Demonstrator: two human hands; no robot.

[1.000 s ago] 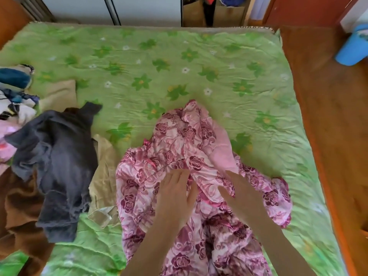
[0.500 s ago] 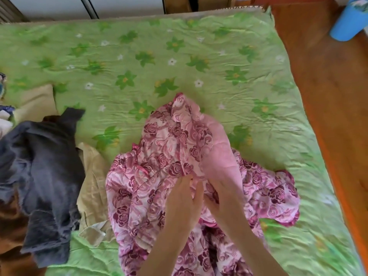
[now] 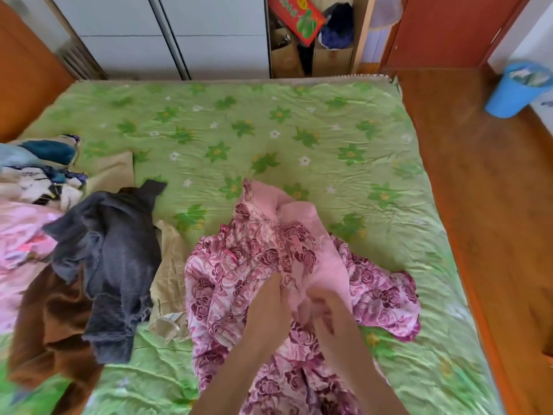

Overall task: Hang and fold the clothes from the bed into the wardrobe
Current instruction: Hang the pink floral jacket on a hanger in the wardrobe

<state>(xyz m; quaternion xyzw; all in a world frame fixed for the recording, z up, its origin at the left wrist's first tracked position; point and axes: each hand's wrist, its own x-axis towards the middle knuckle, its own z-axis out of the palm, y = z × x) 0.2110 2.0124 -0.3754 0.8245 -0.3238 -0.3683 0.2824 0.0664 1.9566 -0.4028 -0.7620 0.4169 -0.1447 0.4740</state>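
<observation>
A: Where is the garment that the person works on?

B: The pink flowered garment (image 3: 239,283) lies on the bed (image 3: 329,139), near the front edge and a little right of the middle. It is crumpled. Its long axis goes from the person toward the wardrobe (image 3: 167,34) at the far side, and one narrow end points away from the person. A plain pink inner side shows at the top right part.

A: And what do the hands do?

B: The two hands are close together on the middle of the garment. The left hand (image 3: 270,298) has its fingers curled into the cloth and grips it. The right hand (image 3: 321,307) also holds a fold of the pink cloth, but it is blurred, so I cannot tell exactly how the fingers lie.

A: What is beside it?

B: To the left lies a beige cloth (image 3: 170,271), touching the garment's left edge. Further left a dark grey garment (image 3: 116,259) lies over a brown one (image 3: 51,330). More clothes are piled at the left edge of the bed. On the wooden floor at the far right stands a blue bin (image 3: 511,94).
</observation>
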